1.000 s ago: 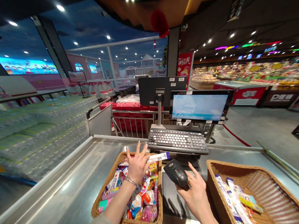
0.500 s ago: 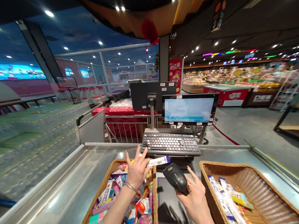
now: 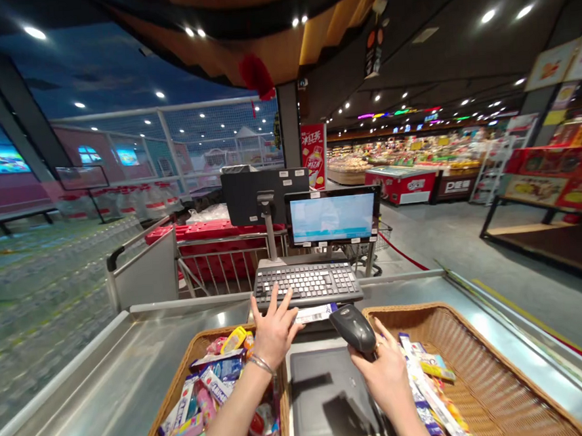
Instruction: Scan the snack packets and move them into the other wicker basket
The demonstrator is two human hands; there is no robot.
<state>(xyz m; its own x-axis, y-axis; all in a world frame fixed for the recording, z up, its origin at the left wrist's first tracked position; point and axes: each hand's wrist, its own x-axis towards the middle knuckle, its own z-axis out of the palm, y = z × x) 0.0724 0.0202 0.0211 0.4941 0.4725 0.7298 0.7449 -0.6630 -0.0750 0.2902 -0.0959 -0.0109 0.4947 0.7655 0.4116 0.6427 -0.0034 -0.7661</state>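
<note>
Steel worktop (image 3: pixel 109 387), keyboard (image 3: pixel 319 283) at its far side: my left fingers (image 3: pixel 273 304), mostly spread, hold a packet (image 3: pixel 316 314) between left basket (image 3: pixel 283 409) and right basket (image 3: pixel 482 364), its right end near the scanner (image 3: pixel 353 328) that my right fingers (image 3: pixel 385 332) grip, partly curled

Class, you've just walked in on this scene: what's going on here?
At a metal counter, a person's left hand holds a slim white-and-purple packet in front of the keyboard. The right hand grips a black scanner, its head close to the packet's end. The left basket holds many colourful packages; the right basket has fewer wrapped items, with bare wicker showing. A lit screen stands behind the keyboard.
</note>
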